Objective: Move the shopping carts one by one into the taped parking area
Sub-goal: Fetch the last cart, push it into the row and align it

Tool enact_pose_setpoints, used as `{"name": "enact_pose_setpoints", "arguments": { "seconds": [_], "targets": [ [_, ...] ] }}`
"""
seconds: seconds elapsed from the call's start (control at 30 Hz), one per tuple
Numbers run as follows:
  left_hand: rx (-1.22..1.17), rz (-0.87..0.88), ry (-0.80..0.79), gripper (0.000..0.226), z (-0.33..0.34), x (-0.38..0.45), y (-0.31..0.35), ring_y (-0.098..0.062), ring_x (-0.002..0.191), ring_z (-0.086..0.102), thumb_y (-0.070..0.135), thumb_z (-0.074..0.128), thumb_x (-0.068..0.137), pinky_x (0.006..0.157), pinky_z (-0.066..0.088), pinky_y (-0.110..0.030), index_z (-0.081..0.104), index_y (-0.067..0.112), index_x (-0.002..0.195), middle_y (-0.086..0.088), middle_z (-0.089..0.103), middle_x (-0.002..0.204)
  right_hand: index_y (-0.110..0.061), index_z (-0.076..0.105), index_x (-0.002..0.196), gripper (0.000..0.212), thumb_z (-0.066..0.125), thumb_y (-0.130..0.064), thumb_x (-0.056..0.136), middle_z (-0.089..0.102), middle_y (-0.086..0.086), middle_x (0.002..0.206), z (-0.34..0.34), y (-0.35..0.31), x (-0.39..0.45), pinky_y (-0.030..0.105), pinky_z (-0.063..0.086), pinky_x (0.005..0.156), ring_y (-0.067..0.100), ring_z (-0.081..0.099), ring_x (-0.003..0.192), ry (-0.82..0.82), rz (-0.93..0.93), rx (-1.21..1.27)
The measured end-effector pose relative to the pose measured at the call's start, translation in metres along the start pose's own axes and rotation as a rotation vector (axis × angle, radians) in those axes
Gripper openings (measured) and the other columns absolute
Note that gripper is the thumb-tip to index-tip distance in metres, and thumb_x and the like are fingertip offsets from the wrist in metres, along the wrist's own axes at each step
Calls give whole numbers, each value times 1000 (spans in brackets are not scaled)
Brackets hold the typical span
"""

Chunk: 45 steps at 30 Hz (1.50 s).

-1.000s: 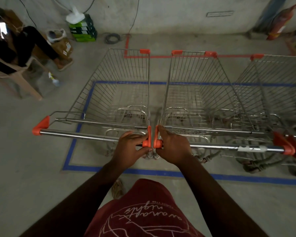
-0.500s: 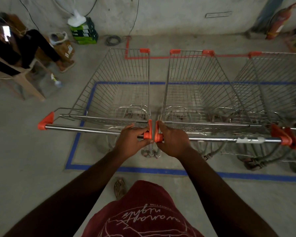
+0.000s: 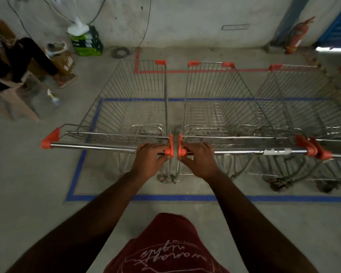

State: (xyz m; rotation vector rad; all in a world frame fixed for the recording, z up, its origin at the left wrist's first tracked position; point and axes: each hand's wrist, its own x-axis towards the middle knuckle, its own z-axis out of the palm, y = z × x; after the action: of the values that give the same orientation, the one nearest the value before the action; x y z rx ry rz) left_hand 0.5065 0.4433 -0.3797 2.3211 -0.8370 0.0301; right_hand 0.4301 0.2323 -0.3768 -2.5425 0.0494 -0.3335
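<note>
We stand on the grey floor by the blue tape box. Three carts sit side by side inside it. The left cart and the middle cart almost touch at their orange handle ends, and the right cart is just beside the middle one. Our left hand curls around the left cart's bar. Our right hand curls around the middle cart's bar. A red tank leans by the wall.
</note>
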Motion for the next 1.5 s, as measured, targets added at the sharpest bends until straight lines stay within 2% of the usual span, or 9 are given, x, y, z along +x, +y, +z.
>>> {"name": "enact_pose_setpoints", "arguments": {
  "seconds": [0.2,0.57,0.7,0.8,0.87,0.93,1.07,1.37,1.5],
  "targets": [
    [19,-26,44,30,-4,-4,15,-11,93,74,45,73,82,93,46,-35,79,32,108,11,80,104,-39,76,116,45,58,-64,83,78,-20,96,-1,3,6,49,39,106,-1,72,96,-70,44,58],
    [-27,-112,32,36,-3,-1,24,-18,92,75,50,65,79,96,52,-50,79,28,103,6,80,96,-36,73,118,38,61,-54,87,77,-14,109,-7,-7,1,55,28,118,11,71,109,-82,86,15],
    [-150,-64,71,35,-2,-8,44,-26,90,72,24,75,79,84,58,-44,76,18,114,-5,77,102,-25,68,133,50,69,-37,85,70,-3,133,-24,-10,-30,49,36,113,22,63,127,68,54,41],
    [-195,-14,80,43,10,-17,69,-23,112,69,6,79,80,97,56,-43,74,18,121,-5,74,123,-19,69,134,46,68,-31,90,69,-2,135,-42,4,-55,36,42,112,11,61,128,104,29,159],
    [-228,9,50,41,23,-19,91,-21,150,41,7,78,85,123,33,-33,72,16,125,-8,54,153,-17,69,133,41,68,-26,93,68,-7,133,-62,14,-71,25,43,111,-6,56,125,133,42,256],
    [-236,36,56,37,38,-16,121,-18,155,28,7,78,87,125,13,-18,73,12,123,-9,50,154,-17,70,132,38,67,-24,94,68,-11,131,-85,31,-87,20,43,109,-9,56,123,157,57,312],
    [-297,32,20,35,86,4,195,-14,113,69,24,69,89,103,52,-39,74,17,123,1,76,119,-16,72,128,33,70,-14,95,66,-23,124,-146,82,-118,21,46,106,-13,58,118,223,51,346],
    [-313,32,-42,37,193,52,327,-15,113,69,26,69,88,101,51,-30,74,15,124,1,75,119,-22,71,127,31,73,-18,96,64,-31,116,-258,216,-173,7,43,95,-17,58,109,247,226,311],
    [-302,-5,-60,38,215,73,344,-15,115,68,27,71,89,102,51,-30,73,16,125,0,74,122,-18,70,130,35,73,-14,95,70,-7,128,-279,243,-168,11,47,96,-5,62,113,239,186,281]
  ]
}}
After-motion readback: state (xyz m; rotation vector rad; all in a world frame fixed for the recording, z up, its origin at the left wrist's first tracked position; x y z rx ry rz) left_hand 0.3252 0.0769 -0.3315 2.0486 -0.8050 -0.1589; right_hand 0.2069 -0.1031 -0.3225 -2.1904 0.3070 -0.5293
